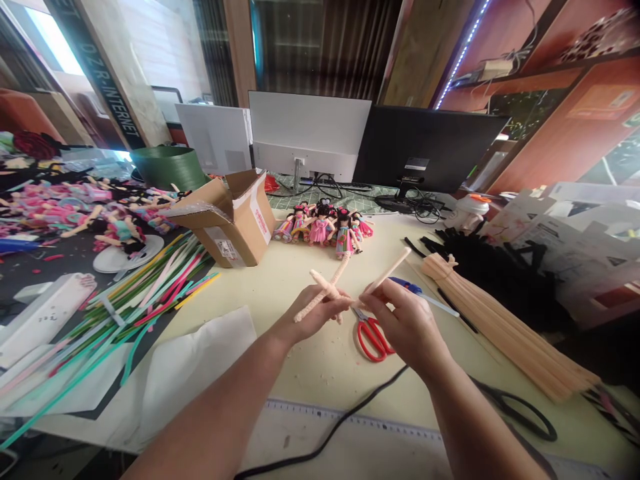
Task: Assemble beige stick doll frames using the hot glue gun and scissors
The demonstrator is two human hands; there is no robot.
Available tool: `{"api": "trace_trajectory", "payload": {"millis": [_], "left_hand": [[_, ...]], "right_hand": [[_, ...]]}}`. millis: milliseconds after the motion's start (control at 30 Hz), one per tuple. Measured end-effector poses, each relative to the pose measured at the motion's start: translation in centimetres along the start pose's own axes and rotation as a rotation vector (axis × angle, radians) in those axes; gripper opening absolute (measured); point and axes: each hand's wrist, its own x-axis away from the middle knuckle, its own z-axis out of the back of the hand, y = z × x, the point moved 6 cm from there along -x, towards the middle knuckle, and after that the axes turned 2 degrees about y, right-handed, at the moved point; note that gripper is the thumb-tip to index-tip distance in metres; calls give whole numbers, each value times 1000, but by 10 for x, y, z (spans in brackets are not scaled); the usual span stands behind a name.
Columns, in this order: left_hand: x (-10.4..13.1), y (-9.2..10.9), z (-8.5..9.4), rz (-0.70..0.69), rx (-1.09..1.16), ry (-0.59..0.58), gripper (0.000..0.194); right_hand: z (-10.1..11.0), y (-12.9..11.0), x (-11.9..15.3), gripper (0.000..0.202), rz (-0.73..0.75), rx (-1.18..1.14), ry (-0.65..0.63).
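Note:
My left hand [300, 312] pinches a limbed shape of twisted beige pipe cleaners [316, 305], its arms crossing and sticking out past the fingers. Close beside it, my right hand [407, 327] grips a straight beige pipe cleaner [393, 267], one end pointing up and to the right. The fingertips of both hands almost meet. Red-handled scissors [369, 341] lie on the table just below, partly behind my right hand. A blue tool [406, 286] with a pale stick is half hidden behind that same hand.
A bundle of beige pipe cleaners [495, 320] lies at right, near black ones [493, 260]. Small dolls [320, 227] stand behind my hands, beside an open cardboard box [235, 227]. Coloured pipe cleaners [145, 293] lie left. A black cable [345, 420] crosses a ruler [295, 408] in front.

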Motion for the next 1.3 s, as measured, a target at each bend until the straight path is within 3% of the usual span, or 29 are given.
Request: {"api": "trace_trajectory", "payload": {"millis": [233,467,800,967,1300], "left_hand": [[2,9,-5,11,-64,-28,24],[5,10,-7,-13,-98,-68,21],[6,10,-9,-51,-89,-68,26],[6,11,-6,-78,-158,17,24],[8,18,-6,-151,-346,-5,23]], "right_hand": [[-6,18,-4,18,-191,-156,-17],[-26,39,-6,24,-267,-441,-46],[-44,41,-1,26,-440,-784,-141],[-46,47,1,26,-467,-762,-127],[-54,46,5,20,-535,-750,-172]]}}
